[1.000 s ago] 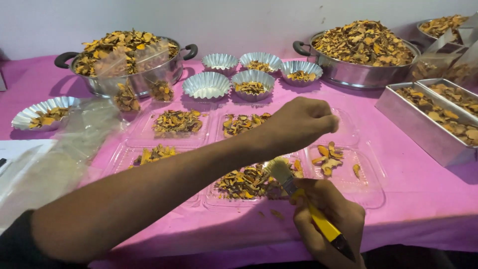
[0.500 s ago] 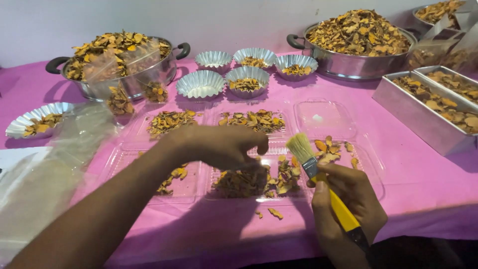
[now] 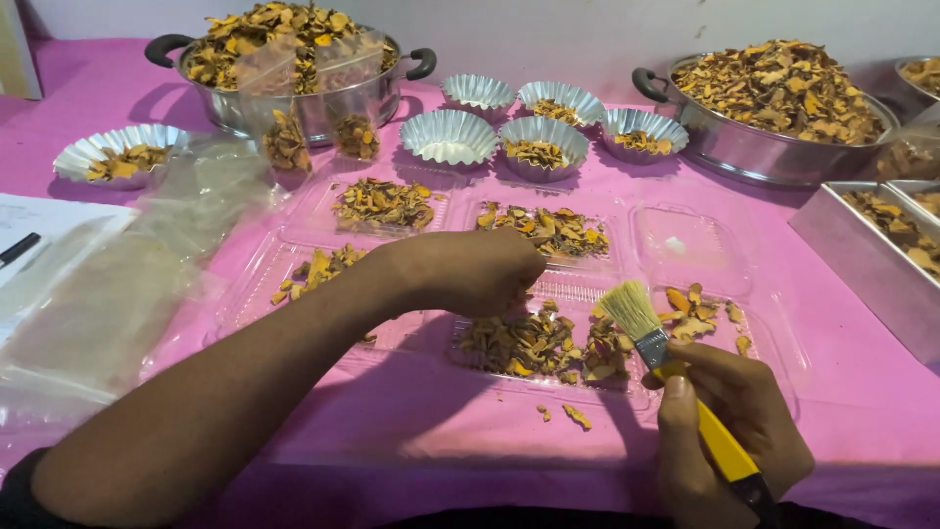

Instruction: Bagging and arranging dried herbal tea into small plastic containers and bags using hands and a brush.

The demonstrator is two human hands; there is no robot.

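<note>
- The pink table [image 3: 862, 392] fills the view — it is covered with pots, cups and trays of dried yellow-brown chips.
- Two big steel pots stand at the back, the left pot [image 3: 294, 69] and the right pot [image 3: 774, 103], both heaped with chips.
- A steel pan [image 3: 881, 245] sits at the right edge, and clear plastic bags [image 3: 117, 294] lie flat at the left.
- In the middle lie clear plastic trays [image 3: 685, 245] with small piles of chips in their wells.
- Behind them stand little fluted foil cups [image 3: 450, 137], some with chips and one empty.
- The left hand [image 3: 470, 272] has come back toward the person. A second ago it reached over the trays on the right; now it is curled just above the near chip pile [image 3: 529, 343]. Its fingers are bunched together and point down, but the pictures do not show if they pinch any chips.
- The right hand [image 3: 729, 431] is closed tight around the yellow handle of a brush [image 3: 651, 338]. The brush stands more upright than before, and its pale bristles now rest at the right edge of that same pile.
- So both hands have come together at one tray well — the left from above, the brush from the side. It looks like the sorting and sweeping work has moved to this pile.
- A few loose chips [image 3: 568, 416] lie on the table just in front of the tray, not swept up yet.
</note>
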